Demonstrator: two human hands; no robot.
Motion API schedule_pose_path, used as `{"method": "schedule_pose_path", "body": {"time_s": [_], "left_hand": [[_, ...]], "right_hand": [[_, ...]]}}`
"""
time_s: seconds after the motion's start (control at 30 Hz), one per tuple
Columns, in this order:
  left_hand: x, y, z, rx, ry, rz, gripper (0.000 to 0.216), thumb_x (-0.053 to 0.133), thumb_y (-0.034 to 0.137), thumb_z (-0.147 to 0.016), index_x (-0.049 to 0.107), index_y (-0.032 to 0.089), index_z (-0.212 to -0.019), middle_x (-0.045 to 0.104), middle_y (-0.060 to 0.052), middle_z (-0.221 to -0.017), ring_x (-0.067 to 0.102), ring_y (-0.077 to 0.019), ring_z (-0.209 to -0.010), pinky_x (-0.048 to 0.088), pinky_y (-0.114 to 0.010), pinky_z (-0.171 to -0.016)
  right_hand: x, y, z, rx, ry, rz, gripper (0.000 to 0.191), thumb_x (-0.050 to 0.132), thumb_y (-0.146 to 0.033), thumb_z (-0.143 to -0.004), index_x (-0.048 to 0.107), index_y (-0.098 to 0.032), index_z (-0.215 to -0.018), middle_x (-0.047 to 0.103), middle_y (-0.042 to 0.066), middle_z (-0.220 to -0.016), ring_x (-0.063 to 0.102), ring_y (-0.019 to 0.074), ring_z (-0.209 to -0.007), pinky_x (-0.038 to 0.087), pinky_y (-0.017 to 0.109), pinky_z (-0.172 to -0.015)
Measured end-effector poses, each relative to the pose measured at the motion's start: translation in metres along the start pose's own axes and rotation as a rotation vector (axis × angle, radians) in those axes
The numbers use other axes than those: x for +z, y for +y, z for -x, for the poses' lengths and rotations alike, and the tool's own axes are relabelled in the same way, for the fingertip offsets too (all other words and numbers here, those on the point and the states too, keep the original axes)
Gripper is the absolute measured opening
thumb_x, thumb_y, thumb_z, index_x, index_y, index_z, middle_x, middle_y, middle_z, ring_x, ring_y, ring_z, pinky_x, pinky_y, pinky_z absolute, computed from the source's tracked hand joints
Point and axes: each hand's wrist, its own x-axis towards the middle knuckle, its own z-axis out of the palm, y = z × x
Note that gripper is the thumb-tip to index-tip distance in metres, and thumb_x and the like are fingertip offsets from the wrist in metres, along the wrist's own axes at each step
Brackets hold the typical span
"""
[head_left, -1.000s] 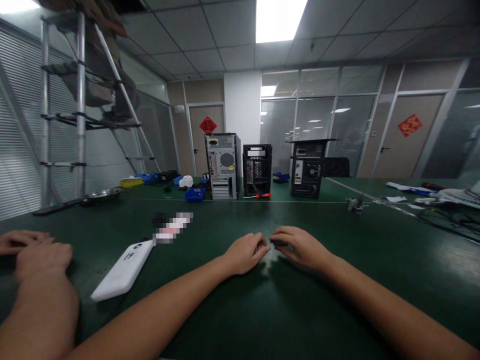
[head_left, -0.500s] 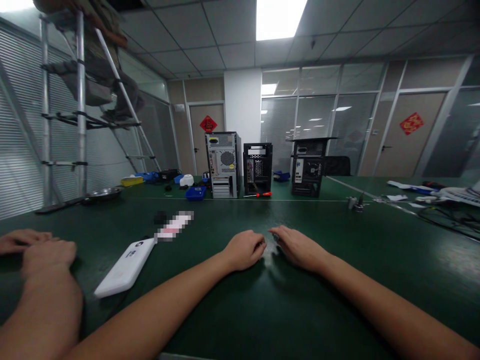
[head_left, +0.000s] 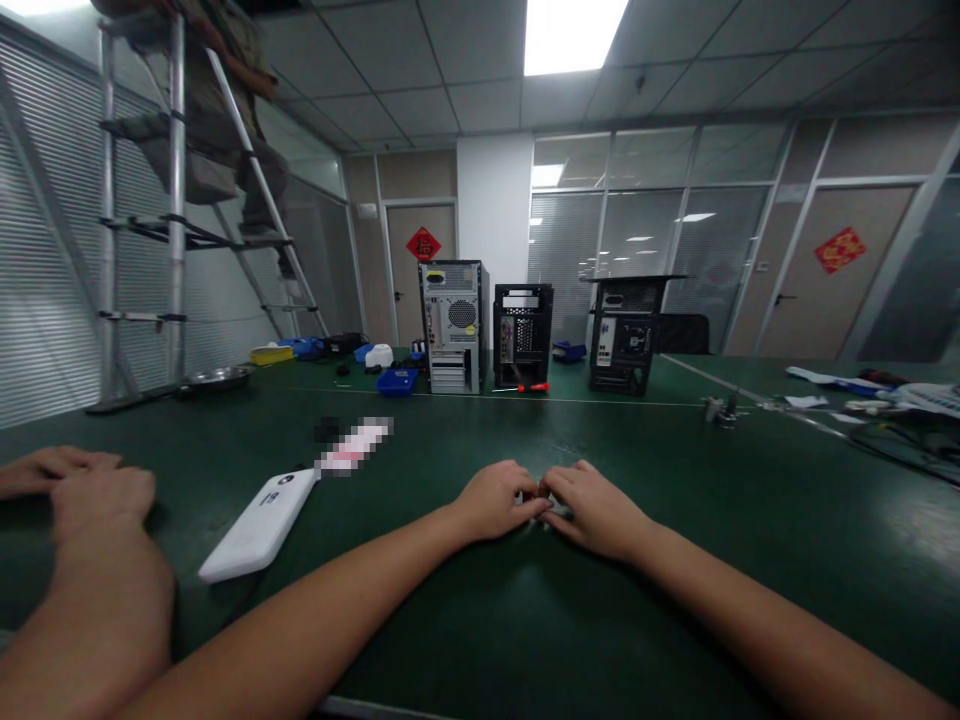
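Over the middle of the green table [head_left: 480, 630], my left hand [head_left: 496, 500] and my right hand [head_left: 596, 508] meet at the fingertips. Both have their fingers bent and pinched around a small greyish piece [head_left: 556, 508], mostly hidden by the fingers, so its kind cannot be made out. To the left of my forearm lies a white power bank [head_left: 259, 530], flat on the table. A blurred pale pink-and-white item [head_left: 354, 446] touches its far end.
Another person's hands [head_left: 82, 480] rest at the left edge. Computer cases [head_left: 454, 330] stand at the back, with a red-handled screwdriver [head_left: 534, 387] and blue bin [head_left: 396, 382]. Small metal parts [head_left: 724, 410] and cables [head_left: 900, 450] lie right. Someone is on a ladder [head_left: 177, 200].
My hands have come together from slightly apart, so their fingertips now meet around the small piece. The view has shifted slightly to the left.
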Motion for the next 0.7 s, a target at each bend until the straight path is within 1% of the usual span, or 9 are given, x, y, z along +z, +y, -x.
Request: {"method": "schedule_pose_path", "body": {"time_s": [0.1,0.17,0.23,0.3,0.37,0.47,0.53,0.6,0.7], "left_hand": [[0.001,-0.002,-0.001,0.003,0.005,-0.028,0.032,0.056,0.038,-0.098,0.073,0.019,-0.08,0.069,-0.002,-0.08,0.058,-0.0155,-0.08,0.041,-0.028,-0.077],[0.0,-0.002,-0.001,-0.004,0.01,-0.028,0.035,0.052,0.038,-0.1,0.073,0.018,-0.081,0.069,-0.002,-0.079,0.058,-0.0152,-0.078,0.04,-0.028,-0.076],[-0.001,0.0,-0.001,-0.009,0.016,-0.016,0.037,0.048,0.038,-0.102,0.073,0.018,-0.084,0.069,-0.002,-0.079,0.058,-0.0152,-0.078,0.04,-0.028,-0.076],[-0.002,0.001,-0.001,-0.013,0.013,-0.008,0.039,0.046,0.039,-0.102,0.074,0.018,-0.084,0.069,-0.003,-0.078,0.058,-0.0154,-0.078,0.04,-0.028,-0.075],[-0.002,0.001,-0.001,-0.016,0.005,-0.011,0.041,0.045,0.04,-0.103,0.074,0.019,-0.084,0.069,-0.003,-0.078,0.058,-0.0159,-0.079,0.04,-0.028,-0.076],[0.0,0.0,0.0,-0.028,-0.004,-0.022,0.041,0.044,0.041,-0.102,0.073,0.019,-0.083,0.069,-0.004,-0.079,0.058,-0.0166,-0.081,0.041,-0.028,-0.077],[0.002,-0.001,0.0,-0.033,-0.008,-0.031,0.041,0.044,0.04,-0.102,0.072,0.018,-0.082,0.069,-0.004,-0.08,0.058,-0.0167,-0.081,0.041,-0.028,-0.076],[0.003,-0.003,0.0,-0.043,-0.007,-0.045,0.04,0.045,0.04,-0.101,0.071,0.018,-0.08,0.069,-0.004,-0.079,0.058,-0.0168,-0.08,0.041,-0.028,-0.076],[0.004,-0.004,-0.001,-0.071,-0.004,-0.06,0.04,0.046,0.04,-0.1,0.072,0.018,-0.079,0.068,-0.005,-0.077,0.059,-0.0172,-0.079,0.041,-0.029,-0.076]], "right_hand": [[0.002,-0.006,-0.003,-0.01,0.011,0.042,0.017,0.043,-0.032,-0.099,0.056,-0.021,-0.1,0.065,0.005,-0.096,0.059,0.0188,-0.087,0.035,0.037,-0.084],[-0.001,-0.005,-0.003,-0.014,0.021,0.069,0.018,0.041,-0.03,-0.1,0.057,-0.021,-0.1,0.065,0.005,-0.094,0.059,0.0186,-0.086,0.034,0.036,-0.084],[-0.005,0.002,-0.002,-0.006,0.041,0.087,0.02,0.04,-0.029,-0.1,0.058,-0.021,-0.1,0.066,0.005,-0.095,0.059,0.0185,-0.087,0.034,0.036,-0.084],[-0.01,0.017,0.0,0.044,0.076,0.093,0.023,0.038,-0.03,-0.1,0.059,-0.021,-0.1,0.066,0.006,-0.095,0.059,0.0183,-0.088,0.034,0.035,-0.085],[-0.015,0.041,0.006,0.143,0.111,0.088,0.028,0.033,-0.032,-0.102,0.059,-0.02,-0.1,0.067,0.006,-0.096,0.06,0.0181,-0.088,0.035,0.035,-0.086],[-0.02,0.093,0.025,0.357,0.152,0.085,0.033,0.029,-0.037,-0.102,0.058,-0.021,-0.104,0.068,0.007,-0.1,0.061,0.0189,-0.087,0.038,0.037,-0.086],[-0.021,0.133,0.046,0.53,0.151,0.086,0.035,0.027,-0.039,-0.101,0.057,-0.021,-0.106,0.069,0.009,-0.102,0.063,0.0205,-0.089,0.041,0.038,-0.085],[-0.02,0.172,0.071,0.706,0.144,0.112,0.037,0.027,-0.041,-0.1,0.057,-0.021,-0.106,0.07,0.01,-0.101,0.063,0.0245,-0.096,0.042,0.04,-0.084],[-0.017,0.22,0.107,0.942,0.164,0.078,0.039,0.025,-0.044,-0.099,0.057,-0.022,-0.104,0.071,0.011,-0.102,0.065,0.0267,-0.098,0.044,0.041,-0.082]]}}
